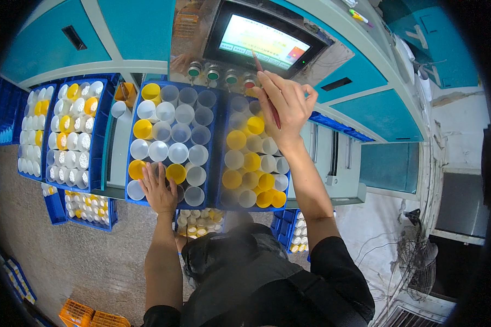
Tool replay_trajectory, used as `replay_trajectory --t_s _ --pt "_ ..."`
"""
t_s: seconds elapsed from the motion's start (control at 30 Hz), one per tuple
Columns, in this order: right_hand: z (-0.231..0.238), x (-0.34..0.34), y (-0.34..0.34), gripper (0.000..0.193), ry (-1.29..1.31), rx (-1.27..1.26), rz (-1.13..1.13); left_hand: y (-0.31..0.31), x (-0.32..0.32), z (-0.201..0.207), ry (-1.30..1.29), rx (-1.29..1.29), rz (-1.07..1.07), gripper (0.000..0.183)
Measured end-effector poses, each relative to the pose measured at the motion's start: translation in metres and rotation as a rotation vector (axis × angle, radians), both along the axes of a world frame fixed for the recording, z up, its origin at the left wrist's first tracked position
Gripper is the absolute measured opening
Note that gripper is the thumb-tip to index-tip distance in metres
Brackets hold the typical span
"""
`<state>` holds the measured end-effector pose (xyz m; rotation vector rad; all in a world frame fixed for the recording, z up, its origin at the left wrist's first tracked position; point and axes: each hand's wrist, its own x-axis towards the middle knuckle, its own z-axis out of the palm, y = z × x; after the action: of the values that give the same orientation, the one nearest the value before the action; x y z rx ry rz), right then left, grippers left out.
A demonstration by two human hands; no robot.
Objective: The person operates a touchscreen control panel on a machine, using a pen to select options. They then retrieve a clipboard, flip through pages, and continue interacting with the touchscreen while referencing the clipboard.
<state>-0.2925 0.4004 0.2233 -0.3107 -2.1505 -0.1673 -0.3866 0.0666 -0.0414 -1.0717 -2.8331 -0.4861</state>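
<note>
Pen [259,64], thin and reddish, sits in the closed grip of the right hand [285,103], its tip pointing up toward the lower part of a lit screen [264,41] and its other end showing below the palm; whether the tip touches the glass, I cannot tell. The screen is set in the panel beyond the far edge of the surface [120,155], above a row of push buttons [213,73], three green and one red.

The left hand [161,192] is open, palm down and fingers spread, reaching over the near edge of a blue tray [213,169] close to its near left corner. It lies over the cups there, with one yellow cup [175,172] just right of the fingers and another at the fingertips on the left. White cups [159,151] fill most of that tray in rows, mouths up.

Along its right edge stands a second blue tray [226,200], looking hazy, with more yellow and white cups; the right forearm passes over its far right corner. Past the left end of the surface, blue trays hold cups filled with small white pieces [83,160]. Orange crates [75,314] stand on the floor.
</note>
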Motion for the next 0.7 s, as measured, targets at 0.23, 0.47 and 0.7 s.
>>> replay_trajectory --t_s 0.23,0.47,0.7 --pt "-0.005 -0.008 -0.002 0.026 -0.035 -0.013 0.009 0.0 0.0 0.003 0.017 0.046 -0.01 0.063" --pt "0.006 0.006 0.003 0.027 0.048 0.041 -0.086 -0.001 -0.001 0.0 0.033 0.01 -0.022 0.062" --pt "0.01 0.01 0.008 0.03 0.041 0.048 -0.118 0.0 -0.001 -0.001 0.036 0.022 -0.016 0.061"
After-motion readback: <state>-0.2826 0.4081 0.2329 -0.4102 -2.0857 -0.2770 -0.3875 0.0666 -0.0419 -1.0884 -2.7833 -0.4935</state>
